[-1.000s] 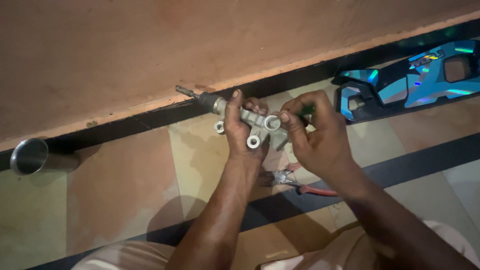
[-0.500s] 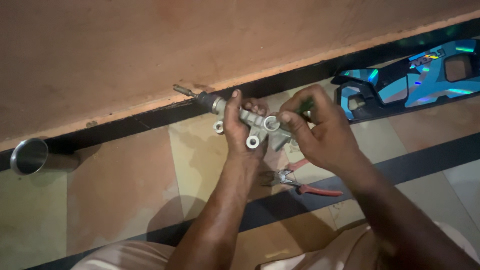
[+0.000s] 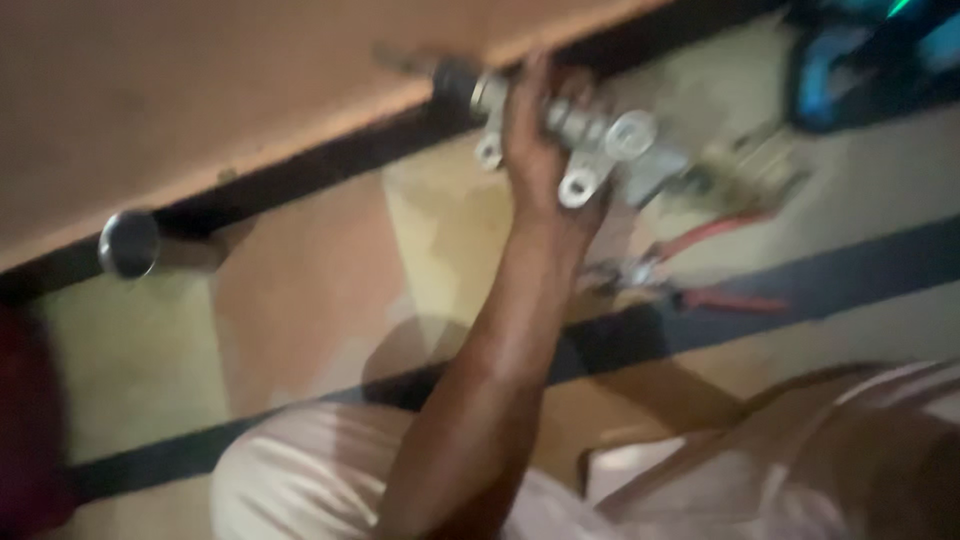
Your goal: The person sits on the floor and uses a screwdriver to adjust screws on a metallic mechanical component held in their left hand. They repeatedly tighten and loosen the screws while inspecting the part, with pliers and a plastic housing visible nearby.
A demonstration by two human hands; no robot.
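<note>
The left hand (image 3: 545,150) has its grip wrapped around a silver cast-metal cylinder part with round mounting lugs (image 3: 600,140), holding it up above the tiled floor (image 3: 330,300) near the base of the wall. Red-handled pliers (image 3: 700,270) lie on the floor just below it. The right hand is out of view.

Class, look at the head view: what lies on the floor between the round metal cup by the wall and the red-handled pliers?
In the head view, only bare tiled floor lies between the metal cup and the pliers; the left hand's forearm crosses above that stretch.
</note>
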